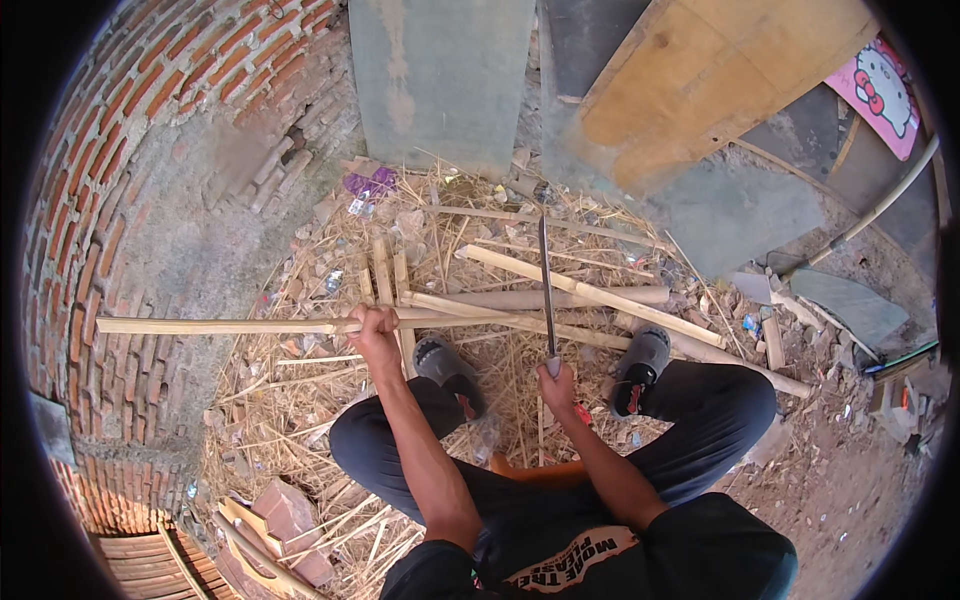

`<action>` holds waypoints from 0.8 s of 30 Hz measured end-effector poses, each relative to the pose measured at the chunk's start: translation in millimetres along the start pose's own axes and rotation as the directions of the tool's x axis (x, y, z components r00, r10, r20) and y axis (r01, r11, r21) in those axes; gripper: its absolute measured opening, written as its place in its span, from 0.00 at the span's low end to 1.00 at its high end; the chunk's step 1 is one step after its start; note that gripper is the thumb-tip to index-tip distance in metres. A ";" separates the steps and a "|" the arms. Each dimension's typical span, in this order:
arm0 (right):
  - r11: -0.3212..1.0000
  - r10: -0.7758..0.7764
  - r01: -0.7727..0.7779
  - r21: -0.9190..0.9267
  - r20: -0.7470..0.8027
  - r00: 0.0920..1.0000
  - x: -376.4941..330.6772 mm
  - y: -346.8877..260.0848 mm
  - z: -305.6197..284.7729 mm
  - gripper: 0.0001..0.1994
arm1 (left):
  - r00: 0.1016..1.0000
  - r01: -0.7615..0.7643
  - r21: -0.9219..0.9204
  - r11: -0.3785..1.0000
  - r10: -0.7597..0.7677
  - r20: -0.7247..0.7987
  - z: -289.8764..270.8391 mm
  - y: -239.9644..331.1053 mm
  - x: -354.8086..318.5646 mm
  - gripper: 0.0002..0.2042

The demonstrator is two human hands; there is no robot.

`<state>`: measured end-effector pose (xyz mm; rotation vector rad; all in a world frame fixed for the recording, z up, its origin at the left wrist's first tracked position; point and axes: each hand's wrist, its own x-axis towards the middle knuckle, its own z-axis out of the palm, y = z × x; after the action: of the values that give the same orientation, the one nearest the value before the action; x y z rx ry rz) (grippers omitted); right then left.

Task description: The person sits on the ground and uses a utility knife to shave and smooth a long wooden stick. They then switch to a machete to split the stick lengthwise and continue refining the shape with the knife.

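My left hand (375, 335) grips a long split bamboo pole (220, 325) that lies level and reaches out to the left. My right hand (557, 382) holds the handle of a long knife (545, 285), its blade pointing away from me, upright over the bamboo pieces. I am squatting, with my grey sandals (447, 365) on the straw-covered ground between the hands and my knees.
Several cut bamboo lengths (590, 293) lie crossed on dry shavings ahead. A curved brick wall (110, 200) stands at left. Wooden boards (700, 70) and a grey slab (440, 70) lean at the back. Bricks (290, 515) lie at lower left; rubble and a hose are at right.
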<state>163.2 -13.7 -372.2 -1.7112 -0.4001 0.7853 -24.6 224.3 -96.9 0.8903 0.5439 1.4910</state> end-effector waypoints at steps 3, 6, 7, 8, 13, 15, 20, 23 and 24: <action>0.985 -0.133 0.134 -0.110 0.011 0.991 -12.1 -8.5 2.6 0.13 | 1.000 0.004 -0.008 1.000 -0.004 -0.007 -1.1 2.5 -0.7 0.22; 0.886 0.069 -0.023 -0.464 0.084 0.994 -30.9 57.3 -14.3 0.15 | 1.000 0.001 0.010 1.000 -0.001 0.008 7.7 -2.9 -2.4 0.22; 0.894 0.070 -0.015 -0.448 0.106 0.992 -33.1 60.2 -15.3 0.16 | 1.000 -0.008 0.017 1.000 0.008 0.001 7.7 -1.0 0.0 0.21; 0.902 0.070 -0.008 -0.432 0.127 0.989 -34.1 62.7 -16.2 0.17 | 1.000 -0.016 0.024 1.000 0.016 -0.006 8.4 0.1 3.4 0.21; 0.906 -0.057 0.073 -0.416 0.050 0.997 -46.2 39.2 -18.3 0.16 | 0.998 -0.042 0.108 0.993 0.045 -0.032 4.8 4.2 6.9 0.13; 0.935 -0.072 0.083 -0.345 0.043 0.996 -36.3 30.5 -15.9 0.16 | 0.999 0.007 -0.119 0.993 -0.002 0.045 11.1 5.4 8.6 0.08; 0.962 -0.008 -0.003 -0.272 -0.042 0.999 -18.2 53.9 -16.6 0.16 | 0.976 -0.012 -0.076 0.997 0.028 0.217 42.6 0.9 6.2 0.08; 0.971 -0.007 0.002 -0.241 -0.020 1.000 -20.4 46.1 -18.3 0.15 | 0.969 -0.184 0.373 0.910 0.103 0.226 48.9 -4.8 3.2 0.15; 0.976 -0.038 0.029 -0.214 -0.039 0.999 -25.1 43.7 -17.6 0.14 | 0.966 -0.194 0.395 0.898 0.104 0.238 52.8 -4.6 1.5 0.15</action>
<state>151.4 -54.8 -404.1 -1.9126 -0.4969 0.6996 20.1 217.5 -69.0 1.4368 0.6593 1.4165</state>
